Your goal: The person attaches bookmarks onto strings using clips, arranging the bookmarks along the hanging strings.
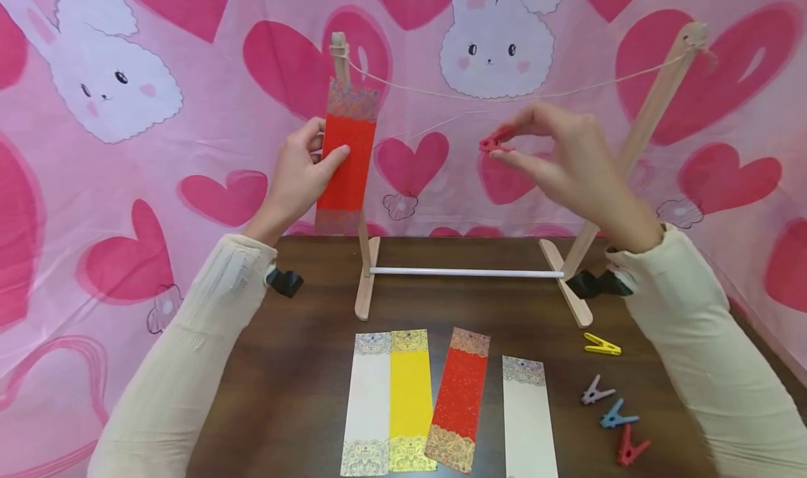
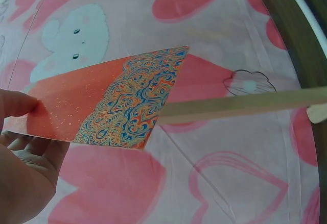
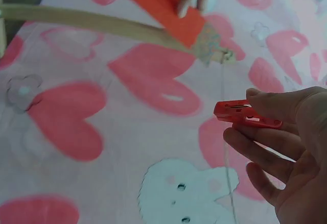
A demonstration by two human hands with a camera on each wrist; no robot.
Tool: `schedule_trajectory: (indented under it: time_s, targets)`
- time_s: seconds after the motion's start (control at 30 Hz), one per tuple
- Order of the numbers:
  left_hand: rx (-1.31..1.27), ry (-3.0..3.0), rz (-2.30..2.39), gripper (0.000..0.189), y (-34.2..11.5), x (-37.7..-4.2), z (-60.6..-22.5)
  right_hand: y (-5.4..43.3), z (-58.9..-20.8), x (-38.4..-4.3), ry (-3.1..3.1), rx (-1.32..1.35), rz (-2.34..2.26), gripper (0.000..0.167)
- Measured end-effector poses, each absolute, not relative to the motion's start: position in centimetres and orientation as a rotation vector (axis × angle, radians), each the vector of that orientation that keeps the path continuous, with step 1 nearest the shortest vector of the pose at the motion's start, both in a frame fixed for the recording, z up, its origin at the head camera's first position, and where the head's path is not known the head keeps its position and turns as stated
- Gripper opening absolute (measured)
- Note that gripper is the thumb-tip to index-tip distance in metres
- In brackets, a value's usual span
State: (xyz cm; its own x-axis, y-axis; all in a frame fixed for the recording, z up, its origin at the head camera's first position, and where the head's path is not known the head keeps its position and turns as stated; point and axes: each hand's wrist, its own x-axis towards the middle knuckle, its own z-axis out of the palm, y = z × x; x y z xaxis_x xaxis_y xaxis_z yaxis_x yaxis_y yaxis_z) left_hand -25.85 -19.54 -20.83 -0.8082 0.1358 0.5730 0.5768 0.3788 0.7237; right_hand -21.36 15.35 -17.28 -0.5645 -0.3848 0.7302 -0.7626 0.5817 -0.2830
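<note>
My left hand [image 1: 304, 173] holds a red bookmark [image 1: 349, 155] upright, thumb on its front and fingers behind. Patterned bands cross the bookmark's two ends; the lower band shows blue and orange scrolls in the left wrist view. The bookmark overlaps the left post of a wooden stand [image 1: 656, 106] in the head view. Between thumb and fingertips, my right hand [image 1: 567, 152] pinches a red clothespin [image 3: 246, 114]. A thin string [image 1: 454, 97] sags between the tops of the two posts, a little above the clothespin in the head view.
On the dark table [image 1: 277, 380] lie a white bookmark [image 1: 368, 394], a yellow bookmark [image 1: 411, 394], another red bookmark [image 1: 460, 397] and a second white one [image 1: 528, 415]. Several loose clothespins, among them a yellow clothespin [image 1: 602, 345], lie at right. A white rod [image 1: 466, 272] joins the stand's feet.
</note>
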Motion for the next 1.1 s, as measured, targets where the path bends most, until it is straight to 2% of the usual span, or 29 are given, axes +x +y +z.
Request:
schedule_trajectory:
  time_s: [0.27,0.47,0.67,0.83,1.1]
  targets:
    - [-0.633,-2.197,-1.534,0.024,-18.7,-27.1,-19.9,11.0,-13.3,-24.9,-2.125,0.837,1.135,0.022]
    - [-0.651,-2.150,-1.682,0.023,-18.2,-27.7,-19.6,8.0,-11.8,-28.2,-2.015,0.904,1.396,0.016]
    - [-0.703,-2.067,-1.818,0.021,-17.3,-28.1,-19.7,6.2,-10.8,-31.2,-1.927,0.848,1.823,0.009]
    - [-0.760,-2.045,-1.843,0.020,-16.8,-28.2,-19.9,5.5,-10.6,-32.0,-1.916,0.829,1.993,0.010]
    - [-0.737,-2.046,-1.890,0.022,-16.6,-27.7,-19.7,5.3,-10.5,-31.6,-2.002,0.801,1.958,0.014]
